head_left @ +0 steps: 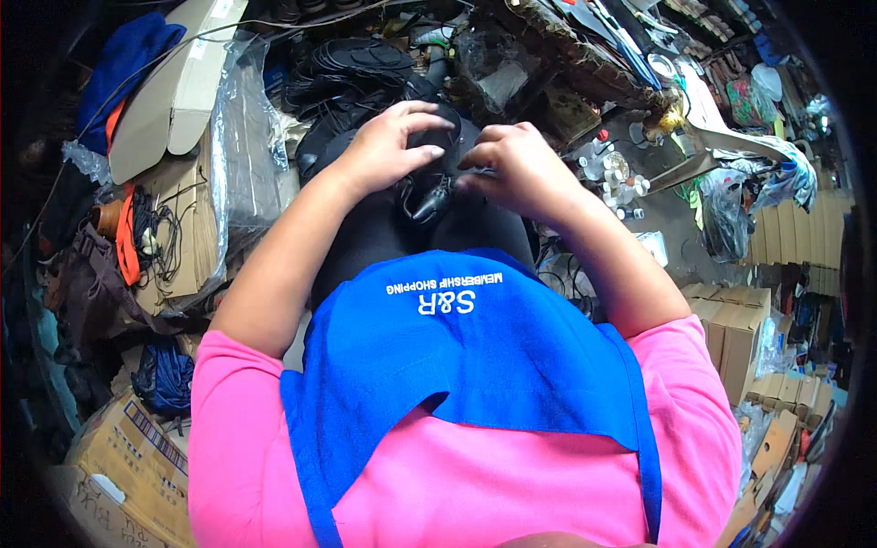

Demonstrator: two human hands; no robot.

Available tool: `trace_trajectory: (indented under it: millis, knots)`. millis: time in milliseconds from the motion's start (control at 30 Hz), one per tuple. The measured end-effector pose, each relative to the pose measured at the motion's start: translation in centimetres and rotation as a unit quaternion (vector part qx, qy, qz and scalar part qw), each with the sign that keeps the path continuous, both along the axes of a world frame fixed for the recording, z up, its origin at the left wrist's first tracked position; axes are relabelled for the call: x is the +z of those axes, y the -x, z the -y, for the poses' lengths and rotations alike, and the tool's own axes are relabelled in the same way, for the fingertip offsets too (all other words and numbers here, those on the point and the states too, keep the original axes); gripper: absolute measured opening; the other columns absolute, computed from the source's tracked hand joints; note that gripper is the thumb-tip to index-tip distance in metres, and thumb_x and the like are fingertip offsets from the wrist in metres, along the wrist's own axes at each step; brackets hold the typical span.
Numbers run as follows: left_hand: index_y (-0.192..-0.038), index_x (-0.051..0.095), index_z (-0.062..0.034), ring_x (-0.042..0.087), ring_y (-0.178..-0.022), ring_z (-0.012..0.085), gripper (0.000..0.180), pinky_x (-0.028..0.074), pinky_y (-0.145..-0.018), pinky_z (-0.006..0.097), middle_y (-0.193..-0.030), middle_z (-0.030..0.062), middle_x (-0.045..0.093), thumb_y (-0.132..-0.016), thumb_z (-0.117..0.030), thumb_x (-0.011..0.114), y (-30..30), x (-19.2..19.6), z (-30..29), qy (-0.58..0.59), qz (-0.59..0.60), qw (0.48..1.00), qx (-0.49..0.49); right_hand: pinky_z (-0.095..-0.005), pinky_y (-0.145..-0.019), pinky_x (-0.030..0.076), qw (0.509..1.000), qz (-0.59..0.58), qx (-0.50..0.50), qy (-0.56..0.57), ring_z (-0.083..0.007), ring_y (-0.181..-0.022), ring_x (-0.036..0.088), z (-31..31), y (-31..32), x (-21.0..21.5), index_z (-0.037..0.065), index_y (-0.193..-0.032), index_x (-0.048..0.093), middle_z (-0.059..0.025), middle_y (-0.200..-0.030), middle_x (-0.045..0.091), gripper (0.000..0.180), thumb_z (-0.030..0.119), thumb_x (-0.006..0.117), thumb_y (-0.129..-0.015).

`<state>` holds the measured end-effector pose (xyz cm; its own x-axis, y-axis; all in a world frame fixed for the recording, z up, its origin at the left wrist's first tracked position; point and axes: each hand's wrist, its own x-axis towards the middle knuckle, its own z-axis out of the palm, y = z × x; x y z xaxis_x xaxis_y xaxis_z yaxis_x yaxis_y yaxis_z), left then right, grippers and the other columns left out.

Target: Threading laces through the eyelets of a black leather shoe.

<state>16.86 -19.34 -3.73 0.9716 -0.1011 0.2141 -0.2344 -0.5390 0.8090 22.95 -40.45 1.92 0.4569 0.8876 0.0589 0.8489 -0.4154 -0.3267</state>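
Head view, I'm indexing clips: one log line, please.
left hand: curled; right hand: curled; glossy black item: by both hands; contact: unclear

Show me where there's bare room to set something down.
Bare grey floor shows between the bottles and the plastic bag at right. The cardboard flap at upper left looks bare too, but may slope. Crowded: the black heap beyond the left hand, and beside the right hand, a shiny black item.

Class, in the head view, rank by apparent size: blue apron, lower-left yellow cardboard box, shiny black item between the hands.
1. Blue apron
2. Yellow cardboard box
3. Shiny black item
Apparent sizes only.
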Motion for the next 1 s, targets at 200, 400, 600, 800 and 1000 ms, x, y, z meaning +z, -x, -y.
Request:
trace_trajectory:
  millis: [200,400,600,800,1000]
  knots:
    - [-0.098,0.062,-0.0052,0.053,-0.106,0.026,0.033,0.042,-0.094,0.035,-0.107,0.0114,0.057,-0.069,-0.016,0.075,-4.5,-1.2,0.8,-0.057,-0.088,0.99,-0.096,-0.0369,-0.077,0.042,0.983,0.153,0.081,0.069,-0.0225,-0.081,0.061,-0.4,0.2,-1.5,0.011,-0.08,0.067,-0.0055,-0.076,0.059,0.012,0.018,0.058,-0.077]
    - [-0.088,0.062,-0.0057,0.053,-0.096,0.0233,0.029,0.044,-0.086,0.033,-0.095,0.0081,0.055,-0.069,-0.022,0.078,-5.5,-1.9,0.8,-0.055,-0.125,0.982,-0.128,-0.0367,-0.078,0.041,0.989,0.096,0.102,0.041,-0.0232,-0.078,0.06,0.9,0.0,-1.7,0.009,-0.074,0.062,-0.0068,-0.074,0.058,0.008,0.015,0.056,-0.075]
    - [-0.073,0.061,-0.0038,0.054,-0.078,0.0174,0.027,0.045,-0.07,0.03,-0.083,0.0048,0.053,-0.065,-0.02,0.081,-5.9,-1.3,1.0,-0.037,-0.113,0.982,-0.145,-0.0372,-0.081,0.042,0.994,0.086,0.069,0.013,-0.0257,-0.08,0.058,1.9,0.6,-1.6,0.007,-0.072,0.06,-0.0093,-0.074,0.057,0.006,0.013,0.058,-0.072]
    - [-0.075,0.062,-0.0034,0.055,-0.085,0.0189,0.026,0.044,-0.077,0.031,-0.085,0.0053,0.056,-0.067,-0.02,0.08,-6.2,-1.6,-0.4,-0.041,-0.149,0.976,-0.154,-0.0409,-0.076,0.044,0.999,-0.009,-0.043,-0.01,-0.0296,-0.081,0.058,4.2,0.2,2.3,0.008,-0.084,0.065,-0.01,-0.08,0.06,0.01,0.01,0.065,-0.074]
    - [-0.093,0.07,-0.005,0.055,-0.093,0.0192,0.021,0.043,-0.088,0.031,-0.089,0.0053,0.058,-0.076,-0.017,0.073,-7.3,-1.7,-1.8,0.004,-0.182,0.951,-0.248,-0.0392,-0.08,0.042,0.993,-0.107,-0.043,-0.033,-0.0264,-0.091,0.061,3.7,0.7,0.1,0.009,-0.105,0.064,-0.0099,-0.093,0.064,0.023,0.013,0.057,-0.083]
